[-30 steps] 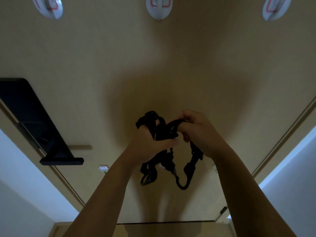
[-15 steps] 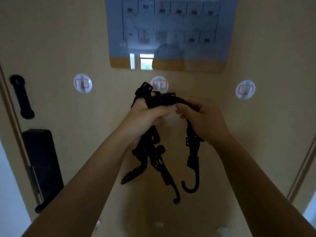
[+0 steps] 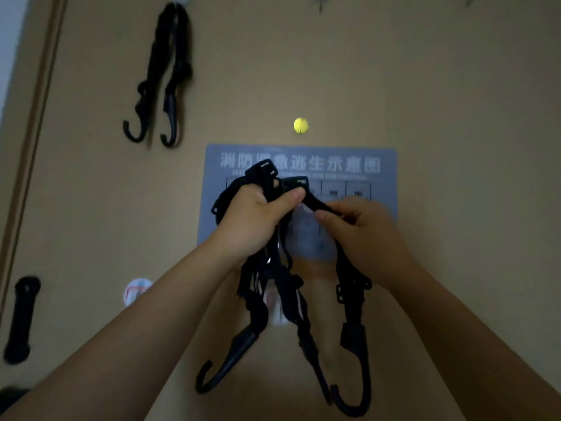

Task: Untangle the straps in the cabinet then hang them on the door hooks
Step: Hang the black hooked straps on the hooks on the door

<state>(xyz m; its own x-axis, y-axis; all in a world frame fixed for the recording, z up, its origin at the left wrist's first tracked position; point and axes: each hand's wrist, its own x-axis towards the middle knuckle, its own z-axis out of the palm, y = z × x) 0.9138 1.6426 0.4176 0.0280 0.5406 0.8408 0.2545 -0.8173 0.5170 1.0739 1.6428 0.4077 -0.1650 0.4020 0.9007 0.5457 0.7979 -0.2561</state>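
Note:
I hold a tangled bunch of black straps (image 3: 280, 287) with hooked ends in front of the tan door (image 3: 455, 101). My left hand (image 3: 253, 218) grips the bunch near its top, fingers curled round it. My right hand (image 3: 362, 233) pinches one strap that runs down to a large hook (image 3: 353, 393). Another black strap (image 3: 165, 77) hangs folded from a door hook at the upper left. A round white door hook (image 3: 136, 291) sits low left, another (image 3: 274, 305) shows behind the bunch, and one hook (image 3: 320, 0) peeks in at the top edge.
A blue-grey evacuation sign (image 3: 349, 165) is fixed to the door behind my hands. A yellow peephole (image 3: 300, 126) sits above it. A black door handle (image 3: 21, 317) is at the far left, by the door frame (image 3: 30, 117).
The view has tilted up the door, so the sign and a hung strap at upper left now show. My hands have risen with the bunch, still gripping it the same way.

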